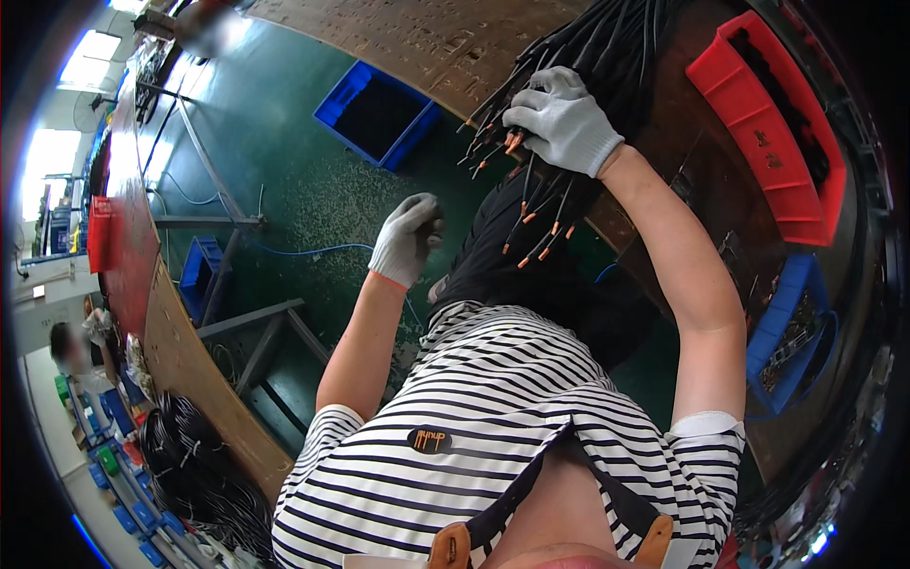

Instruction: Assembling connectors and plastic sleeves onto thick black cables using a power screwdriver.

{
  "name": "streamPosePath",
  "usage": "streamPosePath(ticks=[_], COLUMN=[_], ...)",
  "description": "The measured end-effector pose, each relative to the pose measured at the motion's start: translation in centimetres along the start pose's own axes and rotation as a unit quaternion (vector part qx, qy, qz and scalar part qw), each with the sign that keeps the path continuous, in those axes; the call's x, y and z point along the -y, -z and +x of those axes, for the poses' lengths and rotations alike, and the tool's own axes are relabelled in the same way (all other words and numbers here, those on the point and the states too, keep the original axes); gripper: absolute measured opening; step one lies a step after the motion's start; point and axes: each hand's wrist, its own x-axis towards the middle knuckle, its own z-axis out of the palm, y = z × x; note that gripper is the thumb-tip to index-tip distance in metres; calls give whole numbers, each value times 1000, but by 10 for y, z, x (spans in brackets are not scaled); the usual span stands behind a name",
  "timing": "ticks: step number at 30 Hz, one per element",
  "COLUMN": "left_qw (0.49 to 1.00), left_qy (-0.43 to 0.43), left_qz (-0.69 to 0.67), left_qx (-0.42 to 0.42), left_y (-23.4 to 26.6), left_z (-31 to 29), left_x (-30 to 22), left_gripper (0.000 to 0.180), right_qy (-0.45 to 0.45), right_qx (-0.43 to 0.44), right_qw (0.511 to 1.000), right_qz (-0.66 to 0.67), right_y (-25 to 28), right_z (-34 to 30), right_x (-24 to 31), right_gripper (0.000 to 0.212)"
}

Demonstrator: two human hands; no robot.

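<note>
My right hand (567,121), in a white knit glove, is closed round the ends of several black cables (607,57) at the table edge. Orange-coloured tips (515,142) stick out beside its fingers, and more cable ends (538,237) hang below the hand over the edge. My left hand (408,237), also gloved, is held apart from the bundle, off to its left above the floor. Its fingers are curled in, with dark patches at the fingertips; whether anything small is inside them is hidden.
Right of the cables, a red bin (768,142) with black pieces lies on the table, and a blue bin (785,332) with small metal parts sits nearer. A blue crate (379,114) with dark contents stands on the green floor. Another person (81,351) is at the far left.
</note>
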Motion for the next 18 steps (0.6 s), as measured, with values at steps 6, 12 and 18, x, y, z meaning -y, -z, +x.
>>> streamPosePath(ticks=[6,12,18], left_qw=[997,968,967], left_qy=[60,-85,-67], left_qz=[-27,231,240], left_qx=[27,47,59], left_y=[-55,-81,-85], left_z=[11,19,17], left_x=[-7,-6,-6], left_gripper=[44,42,42], right_qy=[-19,-41,-45], right_qx=[76,96,107], right_qw=[996,994,993], right_qz=[31,32,27], right_y=[7,12,10], right_z=[-8,-8,-9], right_x=[3,7,3], right_gripper=[37,34,32])
